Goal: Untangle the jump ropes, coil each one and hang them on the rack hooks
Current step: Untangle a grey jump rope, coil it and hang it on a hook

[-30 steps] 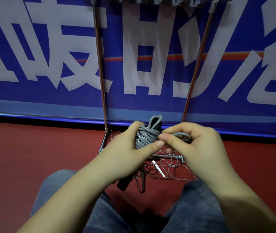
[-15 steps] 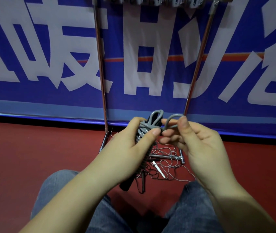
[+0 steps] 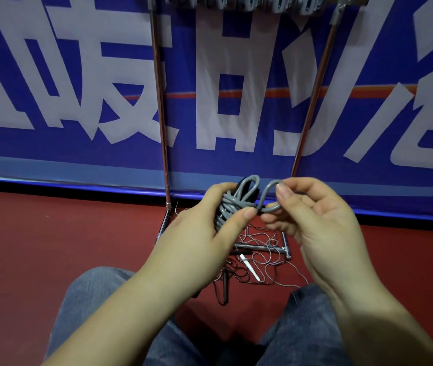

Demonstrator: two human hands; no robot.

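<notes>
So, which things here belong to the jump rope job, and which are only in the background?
Belong to the job:
- grey rope bundle, gripped by the left hand
- loose grey loop, pinched by the right hand
- thin tangled ropes on the floor, with a white handle
- rack and its hooks

Only background:
- blue banner
- red floor

Red floor, blue banner wall.
A banner (image 3: 51,75) with big white characters and an orange stripe runs above the dull red floor (image 3: 51,233).
</notes>
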